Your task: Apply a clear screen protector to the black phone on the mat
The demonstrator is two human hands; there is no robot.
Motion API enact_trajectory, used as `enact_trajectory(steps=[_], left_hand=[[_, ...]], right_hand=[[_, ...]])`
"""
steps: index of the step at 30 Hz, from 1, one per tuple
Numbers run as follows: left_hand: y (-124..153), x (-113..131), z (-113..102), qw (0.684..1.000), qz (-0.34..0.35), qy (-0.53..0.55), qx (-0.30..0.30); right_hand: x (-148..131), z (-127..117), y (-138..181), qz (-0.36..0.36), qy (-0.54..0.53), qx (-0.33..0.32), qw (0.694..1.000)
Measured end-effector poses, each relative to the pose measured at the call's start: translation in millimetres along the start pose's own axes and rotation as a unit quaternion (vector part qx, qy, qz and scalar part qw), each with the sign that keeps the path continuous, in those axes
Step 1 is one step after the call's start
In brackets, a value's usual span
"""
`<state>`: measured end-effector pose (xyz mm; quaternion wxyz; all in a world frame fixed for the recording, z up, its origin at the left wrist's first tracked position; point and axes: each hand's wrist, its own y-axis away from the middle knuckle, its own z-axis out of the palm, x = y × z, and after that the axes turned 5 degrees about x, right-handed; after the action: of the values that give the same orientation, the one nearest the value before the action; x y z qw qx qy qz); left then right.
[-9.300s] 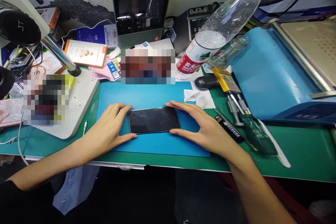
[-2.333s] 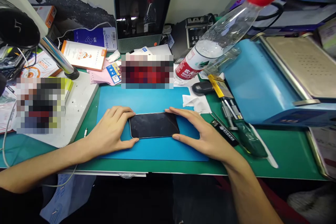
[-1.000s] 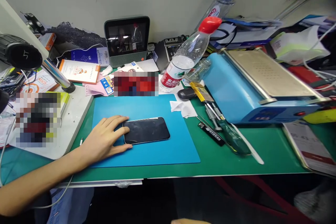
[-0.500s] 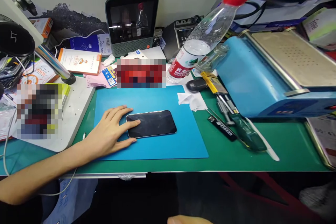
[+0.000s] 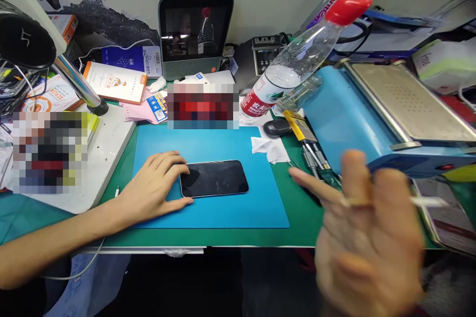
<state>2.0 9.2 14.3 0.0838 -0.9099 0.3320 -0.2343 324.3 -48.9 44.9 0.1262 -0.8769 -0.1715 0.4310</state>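
Observation:
A black phone (image 5: pixel 217 178) lies screen up on a blue mat (image 5: pixel 230 213). My left hand (image 5: pixel 156 188) grips its left end, with the thumb at the near edge and the fingers over the top corner. My right hand (image 5: pixel 364 242) is raised close to the camera at the lower right, well off the phone. It is smeared by motion, its fingers look spread, and a thin pale streak crosses them. I cannot make out whether it holds anything.
A red-capped water bottle (image 5: pixel 293 67) leans beside a blue machine (image 5: pixel 353 109) on the right. Hand tools (image 5: pixel 312 151), a crumpled tissue (image 5: pixel 269 147) and a small black device (image 5: pixel 277 128) lie right of the mat. A smart display (image 5: pixel 195 34) stands at the back, and a white board (image 5: pixel 107 153) lies on the left.
My right hand left the phone and dropped below the view, and now it rises blurred at the lower right. My left hand has stayed on the phone's left end.

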Motion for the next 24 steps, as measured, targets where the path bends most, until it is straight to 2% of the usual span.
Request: enact_trajectory(steps=[2, 3, 9, 12, 16, 21, 24], left_hand=[[0, 1, -1, 1.0, 0.002, -0.005, -0.006], [-1, 1, -1, 1.0, -0.001, -0.004, -0.01], [-2, 2, -4, 1.0, -0.015, 0.002, -0.016], [-2, 2, -3, 1.0, -0.017, 0.008, 0.003], [-2, 3, -2, 1.0, -0.025, -0.003, 0.014], [-3, 6, -2, 0.999, -0.025, -0.021, 0.005], [-3, 6, -3, 1.0, -0.021, -0.017, -0.001]], right_hand=[[14, 4, -26, -0.008, -0.058, 0.068, 0.996], [21, 6, -38, -0.004, -0.062, 0.062, 0.996], [53, 20, -86, -0.01, 0.005, -0.102, 0.995], [60, 27, -92, -0.008, 0.005, -0.148, 0.989], [57, 37, -86, 0.008, -0.041, -0.138, 0.99], [39, 55, -85, 0.041, -0.021, -0.138, 0.989], [30, 71, -88, 0.018, 0.01, -0.118, 0.993]])
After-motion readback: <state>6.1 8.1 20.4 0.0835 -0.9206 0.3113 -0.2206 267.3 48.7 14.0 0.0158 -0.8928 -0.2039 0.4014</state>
